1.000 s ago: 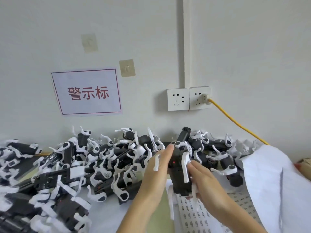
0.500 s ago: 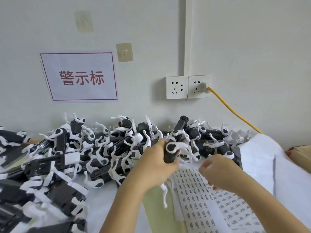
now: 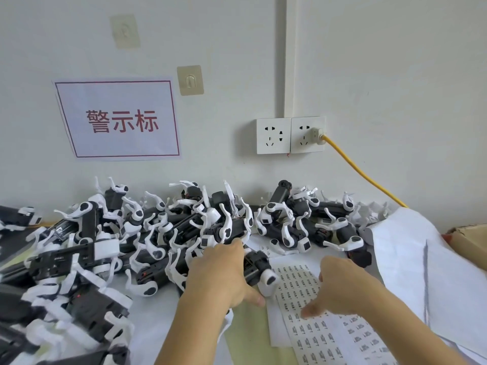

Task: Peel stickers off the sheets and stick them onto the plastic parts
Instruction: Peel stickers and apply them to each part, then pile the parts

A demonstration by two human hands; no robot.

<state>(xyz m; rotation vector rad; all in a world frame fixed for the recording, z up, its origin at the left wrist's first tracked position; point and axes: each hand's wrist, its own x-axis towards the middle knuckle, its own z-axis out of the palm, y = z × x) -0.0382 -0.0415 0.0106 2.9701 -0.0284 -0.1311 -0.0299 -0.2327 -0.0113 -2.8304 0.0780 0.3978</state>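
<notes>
My left hand (image 3: 221,272) grips a black plastic part with white clips (image 3: 259,270) and holds it low over the table, at the near edge of a big pile of similar parts (image 3: 158,233). To its right lies a sticker sheet (image 3: 316,335) printed with rows of small labels. My right hand (image 3: 342,285) is over this sheet, back toward the camera, with the thumb tip touching the paper. Its other fingers are hidden beyond the knuckles. No sticker shows in that hand.
The pile runs along the wall from far left to a second heap (image 3: 303,222) behind the sheet. Loose white paper (image 3: 411,259) and a cardboard box (image 3: 469,238) are at the right. A yellow cable (image 3: 363,175) slopes down from the wall sockets (image 3: 290,135).
My left hand has brought the part down from upright in front of me to low by the pile. My right hand let go of it and dropped onto the sticker sheet.
</notes>
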